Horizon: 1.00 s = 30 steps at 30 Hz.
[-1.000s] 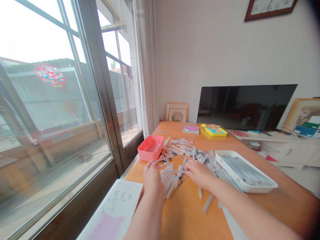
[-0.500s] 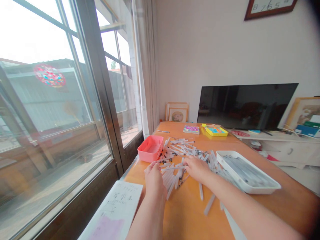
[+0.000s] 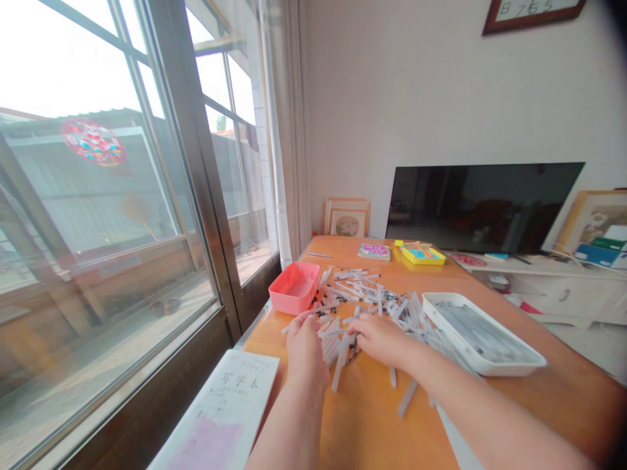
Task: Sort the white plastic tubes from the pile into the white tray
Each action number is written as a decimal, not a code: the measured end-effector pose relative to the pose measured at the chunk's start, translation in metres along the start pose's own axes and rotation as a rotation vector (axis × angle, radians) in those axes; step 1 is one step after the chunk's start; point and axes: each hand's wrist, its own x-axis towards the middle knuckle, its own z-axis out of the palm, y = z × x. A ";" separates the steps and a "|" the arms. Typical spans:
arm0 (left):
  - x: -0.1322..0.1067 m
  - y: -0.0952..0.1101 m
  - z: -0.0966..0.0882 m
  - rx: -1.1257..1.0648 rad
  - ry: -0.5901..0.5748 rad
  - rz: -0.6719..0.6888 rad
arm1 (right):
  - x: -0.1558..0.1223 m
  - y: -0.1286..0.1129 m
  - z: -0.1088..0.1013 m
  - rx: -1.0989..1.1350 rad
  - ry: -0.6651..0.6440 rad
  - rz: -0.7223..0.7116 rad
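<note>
A heap of white pen tubes (image 3: pixel 372 301) with dark tips lies spread across the orange table (image 3: pixel 372 418). My left hand (image 3: pixel 304 349) rests at the heap's near left edge, fingers curled onto a thin white tube that sticks out to the left. My right hand (image 3: pixel 382 339) sits close beside it, fingers bent down and pinching among the tubes; what it grips is hidden. A pink box (image 3: pixel 294 288) stands just beyond my left hand. A white tray (image 3: pixel 482 333) holding several tubes lies to the right of my right forearm.
An exercise book (image 3: pixel 223 411) lies at the table's near left corner beside the window. Small colourful books (image 3: pixel 421 254) sit at the far end. A dark TV (image 3: pixel 482 205) on a white cabinet stands behind, with picture frames (image 3: pixel 346 219) against the wall.
Both hands have drawn closer together over the near edge of the heap. The long thin tube held between them a second ago no longer spans the gap.
</note>
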 end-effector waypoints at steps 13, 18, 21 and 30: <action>0.001 0.000 -0.001 -0.023 -0.012 -0.002 | 0.004 -0.010 -0.001 -0.062 -0.011 -0.065; -0.001 0.001 -0.001 -0.017 -0.022 0.005 | 0.001 -0.013 -0.005 -0.124 -0.022 -0.128; -0.001 0.001 -0.001 -0.009 -0.025 0.008 | -0.002 -0.013 -0.010 -0.152 -0.029 -0.162; 0.003 -0.002 0.000 -0.021 0.016 0.082 | -0.024 0.003 -0.020 -0.078 0.037 -0.025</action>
